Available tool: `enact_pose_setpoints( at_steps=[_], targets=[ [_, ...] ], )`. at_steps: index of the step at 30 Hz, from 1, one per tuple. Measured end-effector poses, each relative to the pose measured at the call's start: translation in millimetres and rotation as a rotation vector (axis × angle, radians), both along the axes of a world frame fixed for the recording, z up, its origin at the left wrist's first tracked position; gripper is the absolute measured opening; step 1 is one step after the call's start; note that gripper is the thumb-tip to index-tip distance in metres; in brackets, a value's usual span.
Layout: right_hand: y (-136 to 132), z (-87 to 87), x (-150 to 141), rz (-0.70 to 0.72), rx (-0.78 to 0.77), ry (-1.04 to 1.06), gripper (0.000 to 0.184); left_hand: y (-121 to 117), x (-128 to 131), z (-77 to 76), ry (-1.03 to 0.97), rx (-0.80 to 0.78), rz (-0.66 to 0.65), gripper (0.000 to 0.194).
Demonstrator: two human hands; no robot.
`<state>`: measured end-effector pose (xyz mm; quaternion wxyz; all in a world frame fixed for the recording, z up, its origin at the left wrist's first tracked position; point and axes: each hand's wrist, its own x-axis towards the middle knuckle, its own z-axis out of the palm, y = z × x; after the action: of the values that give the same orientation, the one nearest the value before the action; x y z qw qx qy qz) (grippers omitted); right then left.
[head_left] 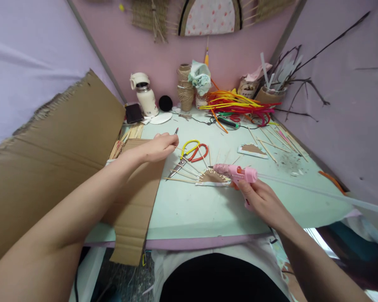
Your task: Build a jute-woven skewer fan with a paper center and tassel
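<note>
My right hand (261, 201) grips a pink glue gun (236, 173), its nozzle pointing left over a half-round cardboard piece (211, 178) with thin wooden sticks fanned out from it. My left hand (159, 147) reaches across a cardboard strip (135, 201), fingers pinched closed on a thin wooden stick (179, 149) near the fan's left side. Scissors (189, 155) with yellow and red handles lie between my hands, just behind the fan.
A large cardboard sheet (50, 155) leans at the left. Loose sticks (126, 138), a white bottle (145, 96), twine spools (185, 88), coloured tubes (239, 105) and another half-round piece (252, 150) sit on the pale green tabletop (195, 209). A clear glue stick (318, 193) trails right from the gun.
</note>
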<state>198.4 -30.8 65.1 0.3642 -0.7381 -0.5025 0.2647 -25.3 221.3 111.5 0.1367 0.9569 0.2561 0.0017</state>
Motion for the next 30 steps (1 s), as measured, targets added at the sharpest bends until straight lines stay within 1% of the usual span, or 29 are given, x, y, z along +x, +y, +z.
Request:
enact_pose_setpoints(
  at_steps=[2,5,7,11,13,16,19,23,30],
  targets=[
    [0.4,-2.8,-0.6,0.020,-0.022,0.087,0.058,-2.4,4.2,0.3,0.010,0.010,-0.005,0.011],
    [1.6,-7.8,0.2,0.005,-0.010,0.172,0.059,-8.1,12.3,-0.2,0.044,0.001,-0.049,0.016],
    [1.7,-10.8,1.7,-0.034,0.016,0.193,0.059,-13.4,18.6,-1.7,0.096,0.024,-0.110,0.020],
    [-0.3,-12.2,3.6,-0.097,0.059,0.245,0.059,-25.0,32.8,-7.0,0.182,0.160,-0.243,0.018],
    [-1.8,-11.1,3.8,-0.105,0.060,0.284,0.058,-28.9,39.6,-10.1,0.179,0.180,-0.295,0.019],
    [-3.6,-9.9,4.6,-0.130,0.072,0.289,0.057,-31.3,47.7,-15.6,0.141,0.177,-0.356,0.028],
    [-4.4,-10.5,6.3,-0.139,0.084,0.282,0.056,-31.5,52.6,-22.8,0.128,0.225,-0.394,0.029],
    [-5.0,-12.5,8.1,-0.130,0.085,0.297,0.058,-30.8,56.4,-32.1,0.141,0.288,-0.439,0.021],
    [-4.8,-15.6,9.2,-0.096,0.156,0.303,0.065,-27.9,59.5,-39.4,0.120,0.302,-0.446,0.015]
  ],
)
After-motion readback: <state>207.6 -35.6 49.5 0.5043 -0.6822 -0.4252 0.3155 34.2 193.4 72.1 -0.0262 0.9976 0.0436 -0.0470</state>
